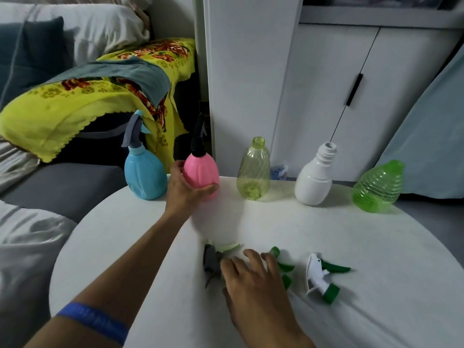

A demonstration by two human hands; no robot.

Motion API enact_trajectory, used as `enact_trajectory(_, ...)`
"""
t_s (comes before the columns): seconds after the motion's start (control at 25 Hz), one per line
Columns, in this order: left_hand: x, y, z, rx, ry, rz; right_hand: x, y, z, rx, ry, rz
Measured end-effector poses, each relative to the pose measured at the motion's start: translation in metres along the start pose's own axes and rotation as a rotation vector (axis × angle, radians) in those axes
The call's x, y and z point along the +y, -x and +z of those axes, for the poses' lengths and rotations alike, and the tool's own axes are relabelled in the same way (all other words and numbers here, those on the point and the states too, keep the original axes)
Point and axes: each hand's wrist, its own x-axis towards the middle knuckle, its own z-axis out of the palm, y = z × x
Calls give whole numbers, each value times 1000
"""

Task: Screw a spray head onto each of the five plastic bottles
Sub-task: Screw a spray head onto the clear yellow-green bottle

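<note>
Two of five bottles capped: blue bottle point(145, 175), pink bottle point(200, 172). Left hand point(185, 190) wraps the pink one, likely seating it upright in the row. Right hand point(251, 275), fingers loosely spread, rests over the grey spray head point(212, 262) on the surface point(376, 234), grasping nothing yet. Yellow-green bottle point(253, 172) stands open beside it, probably next.
</note>
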Motion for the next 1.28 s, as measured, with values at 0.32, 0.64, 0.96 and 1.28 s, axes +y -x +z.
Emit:
enact_trajectory(0.32,49,60,-15,255,-183,258,11,-2,-11,196,-302,44)
enact_trajectory(0.64,101,83,4,147,159,305,110,41,-96,650,-1574,340)
enact_trajectory(0.96,86,41,86,-37,-98,134,161,52,-98,800,-1924,456)
enact_trajectory(1.28,88,29,98,-95,79,78,182,53,-95,828,-1928,429)
